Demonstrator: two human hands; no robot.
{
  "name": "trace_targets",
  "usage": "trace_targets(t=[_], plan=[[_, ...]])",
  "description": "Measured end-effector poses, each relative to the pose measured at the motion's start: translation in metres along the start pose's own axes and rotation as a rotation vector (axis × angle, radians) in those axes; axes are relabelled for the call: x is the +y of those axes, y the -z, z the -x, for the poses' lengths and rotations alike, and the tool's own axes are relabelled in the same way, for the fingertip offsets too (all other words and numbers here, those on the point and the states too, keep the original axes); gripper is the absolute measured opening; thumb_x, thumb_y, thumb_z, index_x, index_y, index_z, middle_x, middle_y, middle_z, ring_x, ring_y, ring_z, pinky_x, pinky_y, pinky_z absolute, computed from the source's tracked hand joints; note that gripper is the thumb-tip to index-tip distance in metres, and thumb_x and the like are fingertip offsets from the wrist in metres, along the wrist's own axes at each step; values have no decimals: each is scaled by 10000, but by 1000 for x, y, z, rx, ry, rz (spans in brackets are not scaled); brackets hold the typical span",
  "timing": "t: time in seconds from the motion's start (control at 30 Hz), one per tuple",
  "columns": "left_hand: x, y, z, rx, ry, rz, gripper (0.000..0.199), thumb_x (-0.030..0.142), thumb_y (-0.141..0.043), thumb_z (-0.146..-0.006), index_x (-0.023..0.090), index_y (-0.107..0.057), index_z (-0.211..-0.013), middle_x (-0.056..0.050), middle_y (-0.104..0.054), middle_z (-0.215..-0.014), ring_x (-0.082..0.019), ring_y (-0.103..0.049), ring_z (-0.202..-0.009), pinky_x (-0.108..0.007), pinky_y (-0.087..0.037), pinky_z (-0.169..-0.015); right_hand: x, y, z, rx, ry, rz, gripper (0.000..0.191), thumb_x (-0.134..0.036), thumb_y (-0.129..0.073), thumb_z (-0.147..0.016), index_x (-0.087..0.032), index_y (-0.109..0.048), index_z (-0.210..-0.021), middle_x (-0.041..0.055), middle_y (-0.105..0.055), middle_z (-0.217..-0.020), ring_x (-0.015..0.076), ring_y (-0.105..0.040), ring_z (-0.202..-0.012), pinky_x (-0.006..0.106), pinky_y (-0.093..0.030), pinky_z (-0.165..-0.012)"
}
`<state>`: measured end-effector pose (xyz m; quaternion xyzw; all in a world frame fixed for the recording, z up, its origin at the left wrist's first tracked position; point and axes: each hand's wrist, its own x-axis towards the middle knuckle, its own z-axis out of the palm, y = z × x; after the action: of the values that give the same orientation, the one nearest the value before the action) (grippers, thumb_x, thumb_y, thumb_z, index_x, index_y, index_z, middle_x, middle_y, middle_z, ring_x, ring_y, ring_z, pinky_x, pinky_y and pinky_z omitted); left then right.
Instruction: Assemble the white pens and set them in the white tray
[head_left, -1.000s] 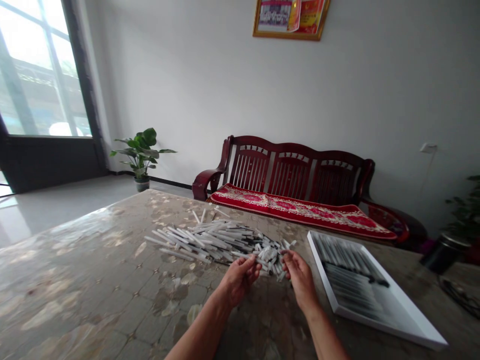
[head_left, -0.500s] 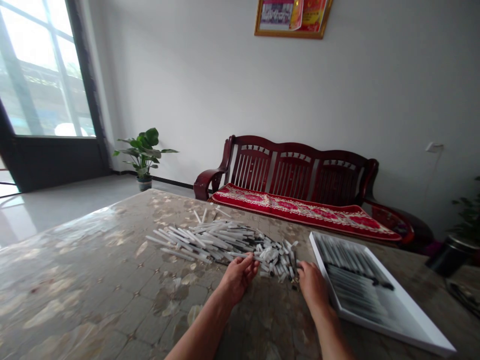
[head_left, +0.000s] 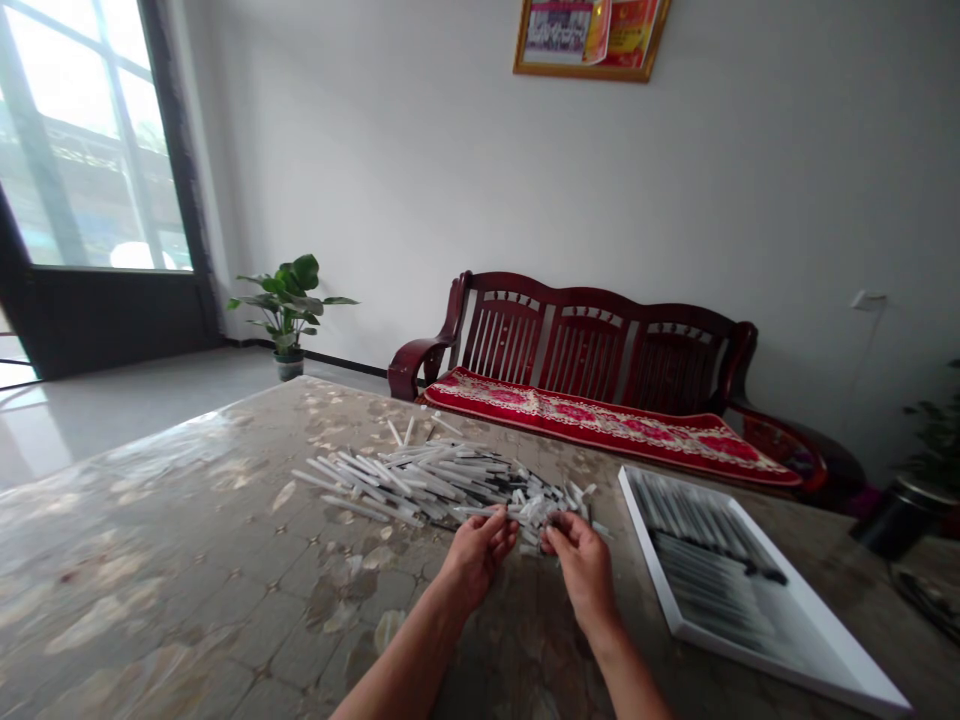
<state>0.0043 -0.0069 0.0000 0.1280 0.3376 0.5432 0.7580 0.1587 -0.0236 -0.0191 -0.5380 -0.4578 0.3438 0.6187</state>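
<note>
My left hand (head_left: 484, 555) is closed in a pinch around a slim white pen-like stick (head_left: 471, 511), whose pale end juts out to the left. Just right of it, my right hand (head_left: 581, 560) has thumb and fingers pressed together over a small dark bit, too small to name. The two sets of fingertips are close but apart. Beyond the left hand lies a loose heap of long white pen-like sticks (head_left: 405, 475). Short whitish cap-like pieces (head_left: 536, 500) are piled at its right end, directly behind my fingers and partly hidden by them.
A shallow white tray (head_left: 810, 670) on the right holds two rows of dark-and-clear sticks (head_left: 697, 515). All this lies on a patterned tabletop (head_left: 225, 560). Behind stand a wooden bench (head_left: 585, 330) with a red cover and a potted plant (head_left: 289, 300). A dark pot (head_left: 900, 510) is at far right.
My right hand has moved left from the pile's right edge, beside the tray, to near my left fingertips. My left hand has stayed in place with the stick.
</note>
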Motion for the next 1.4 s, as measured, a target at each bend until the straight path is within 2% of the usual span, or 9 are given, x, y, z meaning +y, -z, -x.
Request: trace_targets(t=[0.17,0.43,0.77,1.07,1.27,1.4], plan=[[-2,0,-3,-16,-5,-1,109,28,-584,-896,101,-611,-820,-44,-691,-608,-106,-692,-548,-158,-565,-534,-2,-12,7,24,-160,-179,362,-417,-788,-561,-181,-702,-822,53,-751,-756,246,-710,-699,317,-570,-581],[-6,5,-8,-47,-7,-27,78,37,-668,-842,103,-630,-825,-47,-706,-632,-112,-696,-567,-171,-572,-550,0,-15,5,8,-170,-203,346,-401,-818,-519,-188,-735,-778,41,-751,-727,223,-685,-643,330,-569,-604],[-9,6,-6,-104,-48,-73,155,105,-818,-710,123,-675,-767,-25,-702,-631,-122,-696,-606,-188,-573,-592,-3,-13,6,39,-58,-71,293,-413,-768,-567,-195,-754,-762,34,-742,-684,208,-653,-606,320,-543,-596],[-12,7,-6,-109,-108,-123,269,206,-900,-594,133,-693,-750,-19,-712,-644,-124,-680,-595,-197,-552,-576,4,-10,5,19,-33,72,291,-455,-713,-638,-215,-749,-798,55,-750,-721,250,-683,-635,331,-535,-564],[-13,7,-5,-102,-129,-123,293,219,-915,-571,117,-694,-734,-24,-703,-616,-119,-665,-575,-189,-539,-553,4,-4,6,-29,161,368,222,-448,-606,-791,-259,-717,-833,44,-729,-727,236,-663,-670,325,-487,-618],[-14,6,-3,-103,-128,-119,335,251,-932,-542,115,-690,-729,-20,-695,-599,-112,-656,-562,-186,-538,-550,-3,-4,11,-29,253,470,246,-483,-555,-839,-276,-666,-765,37,-692,-684,226,-620,-629,318,-425,-592]])
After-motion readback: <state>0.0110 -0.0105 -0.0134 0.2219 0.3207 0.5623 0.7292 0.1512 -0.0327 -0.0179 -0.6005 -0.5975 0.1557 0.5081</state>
